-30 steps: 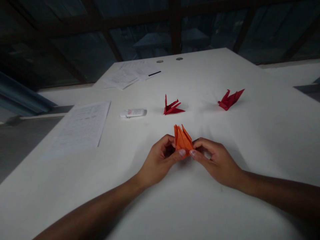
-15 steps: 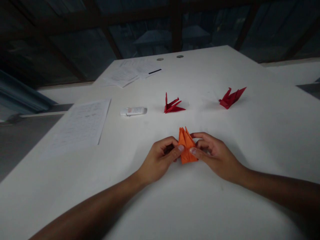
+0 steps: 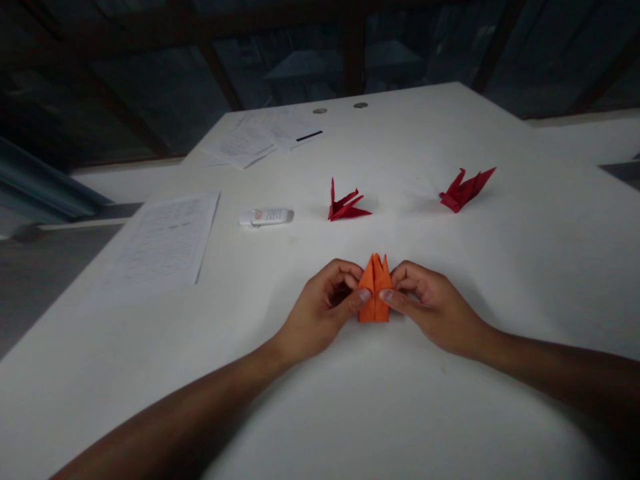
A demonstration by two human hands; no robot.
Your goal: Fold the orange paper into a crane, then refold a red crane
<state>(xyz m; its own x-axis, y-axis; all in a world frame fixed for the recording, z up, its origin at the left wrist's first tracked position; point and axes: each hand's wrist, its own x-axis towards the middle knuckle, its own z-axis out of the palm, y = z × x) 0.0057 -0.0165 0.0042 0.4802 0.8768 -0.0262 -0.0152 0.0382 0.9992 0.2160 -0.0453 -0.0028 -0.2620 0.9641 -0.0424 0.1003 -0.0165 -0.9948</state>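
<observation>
Between both hands' (image 3: 320, 310) closed grip, light, creasable orange folded paper (image 3: 374, 308) looks best held by its side edges.

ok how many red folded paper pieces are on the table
2. One red piece sits left of centre, between the white tube and the other; the second red piece is farther right, beyond the right hand.

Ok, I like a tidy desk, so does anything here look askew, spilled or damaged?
Only the far papers look untidy: they overlap at differing angles on the table. No spill or damage shows. The orange folded paper, between the left hand and right hand, looks fairly even.
</observation>
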